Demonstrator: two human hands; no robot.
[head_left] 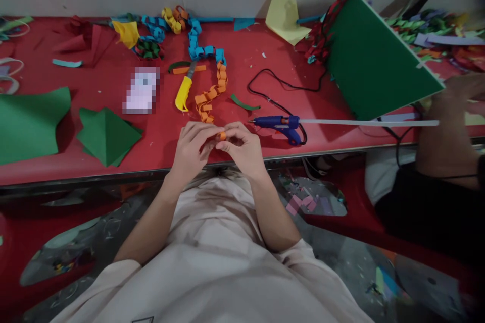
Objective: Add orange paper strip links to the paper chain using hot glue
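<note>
Both hands meet over the front edge of the red table (166,154). Between their fingertips is a small orange paper loop (223,136). My left hand (192,151) pinches it from the left, and my right hand (242,149) holds it from the right. Just beyond the fingers lies the end of a paper chain (221,79), orange near me and blue farther back. A blue glue gun (280,122) with a long white stick rests right of my right hand. A yellow-handled cutter (183,94) lies beside the chain on the left.
Green folded papers (108,136) and a blurred phone (143,90) lie on the left. At the right, a green board (379,58) stands tilted near another person's arm (441,131). A black cord (280,81) loops behind the glue gun. Red stools flank me.
</note>
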